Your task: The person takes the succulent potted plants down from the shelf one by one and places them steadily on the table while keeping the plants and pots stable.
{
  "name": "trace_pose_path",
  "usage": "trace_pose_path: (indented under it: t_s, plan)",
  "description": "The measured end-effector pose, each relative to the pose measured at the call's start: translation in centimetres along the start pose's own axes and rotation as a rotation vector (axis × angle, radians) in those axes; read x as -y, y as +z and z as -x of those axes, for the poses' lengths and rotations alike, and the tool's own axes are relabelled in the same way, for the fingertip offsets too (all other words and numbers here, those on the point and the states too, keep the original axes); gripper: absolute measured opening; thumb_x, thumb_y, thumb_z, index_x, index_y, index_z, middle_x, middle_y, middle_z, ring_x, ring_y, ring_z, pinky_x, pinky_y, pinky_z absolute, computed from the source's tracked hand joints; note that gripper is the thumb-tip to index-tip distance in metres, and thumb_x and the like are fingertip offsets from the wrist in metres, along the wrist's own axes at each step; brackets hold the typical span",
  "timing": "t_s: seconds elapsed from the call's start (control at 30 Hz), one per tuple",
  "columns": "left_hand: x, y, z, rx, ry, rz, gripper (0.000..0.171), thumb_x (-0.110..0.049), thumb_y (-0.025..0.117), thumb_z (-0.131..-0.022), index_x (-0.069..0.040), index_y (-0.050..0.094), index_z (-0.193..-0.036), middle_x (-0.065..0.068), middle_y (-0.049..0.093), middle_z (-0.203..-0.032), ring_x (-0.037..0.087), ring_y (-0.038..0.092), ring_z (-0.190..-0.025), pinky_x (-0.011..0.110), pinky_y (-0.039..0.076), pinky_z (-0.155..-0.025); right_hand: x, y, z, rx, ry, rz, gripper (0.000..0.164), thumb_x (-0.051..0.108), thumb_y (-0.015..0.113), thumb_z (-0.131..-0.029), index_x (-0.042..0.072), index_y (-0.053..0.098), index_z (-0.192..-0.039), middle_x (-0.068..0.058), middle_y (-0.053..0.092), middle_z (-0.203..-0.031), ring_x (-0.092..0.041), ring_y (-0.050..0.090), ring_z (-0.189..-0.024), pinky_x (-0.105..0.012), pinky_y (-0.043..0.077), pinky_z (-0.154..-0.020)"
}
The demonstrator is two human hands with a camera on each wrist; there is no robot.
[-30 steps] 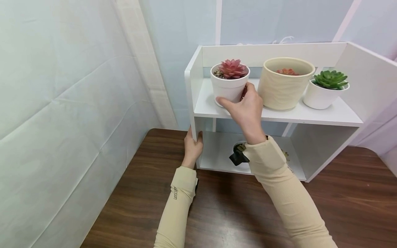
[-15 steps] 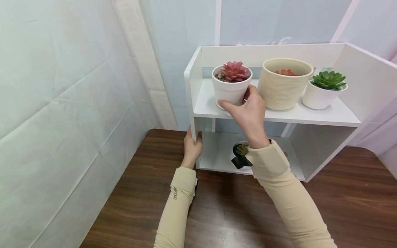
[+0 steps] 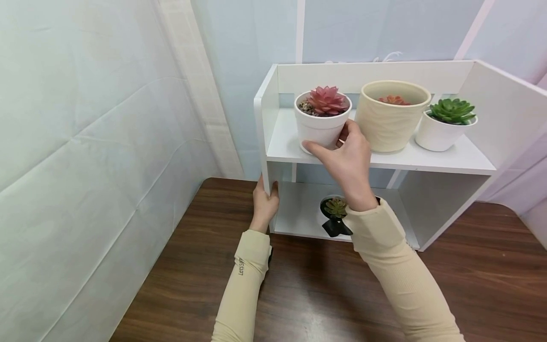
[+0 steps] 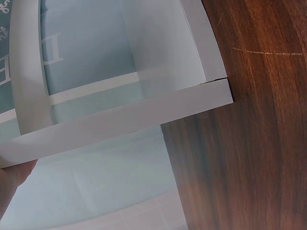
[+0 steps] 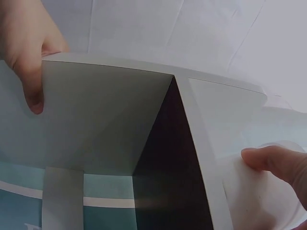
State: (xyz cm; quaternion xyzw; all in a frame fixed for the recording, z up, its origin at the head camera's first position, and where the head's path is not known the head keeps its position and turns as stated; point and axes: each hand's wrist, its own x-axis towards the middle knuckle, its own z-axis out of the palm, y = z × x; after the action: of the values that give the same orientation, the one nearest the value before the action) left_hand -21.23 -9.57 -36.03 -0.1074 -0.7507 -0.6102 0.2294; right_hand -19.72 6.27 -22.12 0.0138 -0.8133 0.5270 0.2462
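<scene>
My right hand (image 3: 348, 156) grips a white pot (image 3: 320, 130) with a pink-red succulent (image 3: 326, 100) in it, thumb on the front and fingers round the right side. The pot is over the left end of the upper board of a white shelf (image 3: 427, 165), close to its front edge. My left hand (image 3: 266, 204) holds the shelf's left side panel (image 3: 266, 118) low down, the thumb on the inner face. In the right wrist view that left thumb (image 5: 32, 88) lies against the panel, and the right thumb (image 5: 268, 158) presses the white pot (image 5: 249, 196).
A cream pot (image 3: 391, 123) with an orange-red succulent and a white pot (image 3: 440, 133) with a green succulent stand right of the held pot. Below, a small succulent (image 3: 335, 207) sits on the lower board, partly behind the right sleeve. The shelf stands on a brown wooden table (image 3: 205, 266).
My right hand has brought the white pot slightly forward and to the right, towards the shelf's front edge. The left hand stays on the side panel.
</scene>
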Motion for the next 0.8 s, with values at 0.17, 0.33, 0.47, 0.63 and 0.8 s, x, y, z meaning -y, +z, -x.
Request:
trace_pose_path:
  t_s: [0.17,0.33,0.47,0.63,0.8]
  plan:
    - [0.0,0.0,0.0,-0.002,-0.003,-0.006,0.040,0.007,0.047,-0.094,0.009,0.044,-0.134,0.030,0.052,-0.129,0.044,0.049,-0.125,0.057,0.041,-0.101,0.0,-0.2,0.3,0.009,-0.011,-0.001,0.072,0.026,0.086,-0.068,0.001,0.052,-0.127,-0.014,0.062,-0.116,-0.020,0.057,-0.103,-0.032,0.048,-0.089]
    - [0.0,0.0,0.0,-0.003,0.003,-0.008,0.040,0.007,0.047,-0.094,0.009,0.044,-0.134,0.030,0.053,-0.129,0.043,0.049,-0.125,0.057,0.041,-0.101,0.0,-0.5,0.7,0.016,-0.017,0.001,0.072,0.026,0.086,-0.068,0.001,0.052,-0.127,-0.013,0.062,-0.115,-0.019,0.058,-0.102,-0.032,0.050,-0.090]
    - [0.1,0.0,0.0,-0.001,0.008,-0.007,0.040,0.007,0.046,-0.094,0.010,0.044,-0.134,0.030,0.052,-0.129,0.044,0.049,-0.125,0.057,0.041,-0.101,0.0,-0.7,1.0,0.016,-0.031,-0.008,0.072,0.025,0.086,-0.068,0.000,0.052,-0.127,-0.013,0.062,-0.115,-0.019,0.058,-0.103,-0.033,0.050,-0.091]
    - [0.2,0.0,0.0,-0.002,0.002,-0.010,0.040,0.007,0.046,-0.094,0.009,0.043,-0.135,0.030,0.053,-0.129,0.044,0.050,-0.124,0.057,0.041,-0.101,0.1,-0.8,1.3,0.016,-0.054,-0.028,0.070,0.023,0.086,-0.068,0.000,0.053,-0.125,-0.013,0.063,-0.114,-0.019,0.059,-0.102,-0.034,0.051,-0.091]
    - [0.2,0.1,-0.1,-0.001,-0.007,-0.014,0.040,0.006,0.046,-0.095,0.009,0.043,-0.135,0.030,0.053,-0.129,0.043,0.050,-0.125,0.057,0.041,-0.101,0.1,-1.0,1.6,0.015,-0.066,-0.032,0.069,0.023,0.086,-0.068,0.000,0.054,-0.124,-0.012,0.063,-0.113,-0.019,0.059,-0.101,-0.035,0.052,-0.090]
